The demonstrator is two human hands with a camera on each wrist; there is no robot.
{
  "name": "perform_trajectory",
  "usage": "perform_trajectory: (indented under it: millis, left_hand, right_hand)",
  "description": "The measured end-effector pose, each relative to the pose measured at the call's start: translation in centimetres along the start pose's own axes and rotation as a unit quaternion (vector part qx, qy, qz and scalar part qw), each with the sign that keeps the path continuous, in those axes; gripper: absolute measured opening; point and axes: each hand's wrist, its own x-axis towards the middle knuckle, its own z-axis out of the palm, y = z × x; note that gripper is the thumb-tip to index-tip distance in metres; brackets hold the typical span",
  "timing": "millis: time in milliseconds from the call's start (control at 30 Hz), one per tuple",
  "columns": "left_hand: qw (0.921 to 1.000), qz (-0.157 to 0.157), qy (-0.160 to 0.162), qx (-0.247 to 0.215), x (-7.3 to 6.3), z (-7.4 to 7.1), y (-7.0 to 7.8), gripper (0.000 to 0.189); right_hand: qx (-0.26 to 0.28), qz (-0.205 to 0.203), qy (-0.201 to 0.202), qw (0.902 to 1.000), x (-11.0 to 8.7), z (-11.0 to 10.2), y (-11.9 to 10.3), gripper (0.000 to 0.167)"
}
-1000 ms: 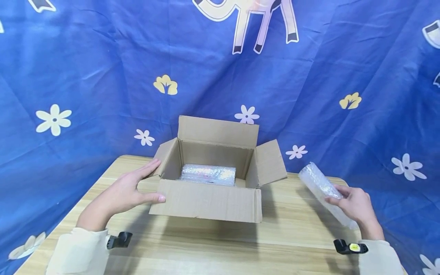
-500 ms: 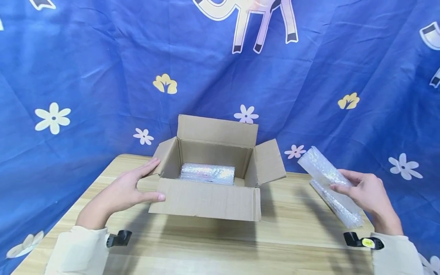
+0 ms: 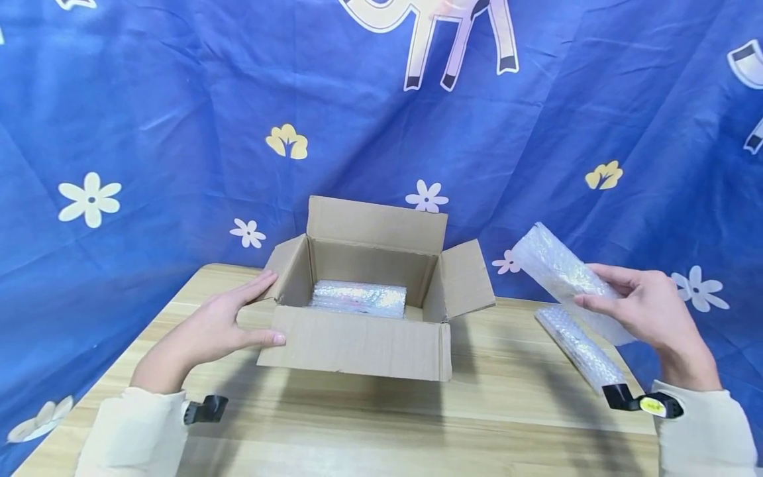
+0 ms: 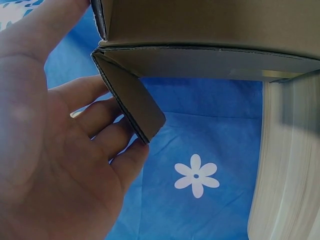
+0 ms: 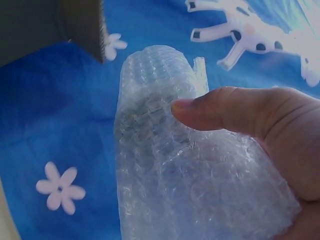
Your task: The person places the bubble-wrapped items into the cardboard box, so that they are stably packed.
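My right hand [image 3: 652, 308] pinches a bubble-wrapped package [image 3: 551, 262], thumb on its near face, and holds it raised and slanted over the table's right side. In the right wrist view the clear wrap [image 5: 160, 165] is folded round something dim inside. My left hand [image 3: 217, 331] rests at the left of an open cardboard box [image 3: 357, 341]. Its straight fingers lie against the left side flap [image 4: 131, 97], and its thumb touches the end of the front flap. Inside the box lies another bubble-wrapped bundle [image 3: 360, 298], its lower part hidden by the front wall.
A second bubble-wrapped package [image 3: 575, 344] lies on the wooden table [image 3: 334, 430] below my right hand, near the right edge. The box's flaps all stand outward. A blue patterned cloth [image 3: 357, 99] hangs behind the table.
My right hand has lifted the bubble-wrapped package up and slightly right, uncovering the one on the table beneath. My left hand has stayed at the box.
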Motion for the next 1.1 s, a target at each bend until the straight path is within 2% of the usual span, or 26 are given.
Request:
perform_trajectory:
  millis: [433, 667, 867, 1100]
  left_hand:
    - [1.0, 0.0, -0.001, -0.003, 0.0, -0.1, 0.0, 0.108]
    - [1.0, 0.0, -0.001, 0.001, 0.0, -0.1, 0.2, 0.108]
    - [1.0, 0.001, -0.001, -0.005, -0.1, -0.1, 0.1, 0.108]
    - [1.0, -0.001, 0.0, -0.005, -0.1, -0.1, 0.1, 0.107]
  right_hand:
    - [0.014, -0.04, -0.018, 0.999, 2.2, -0.1, -5.4, 0.054]
    - [0.02, -0.087, -0.019, 0.9958, 3.2, 0.4, -8.0, 0.049]
    - [0.05, -0.115, -0.048, 0.991, 4.5, 1.2, -10.0, 0.047]
    - [0.079, -0.121, -0.088, 0.9855, 5.9, 2.6, -11.9, 0.044]
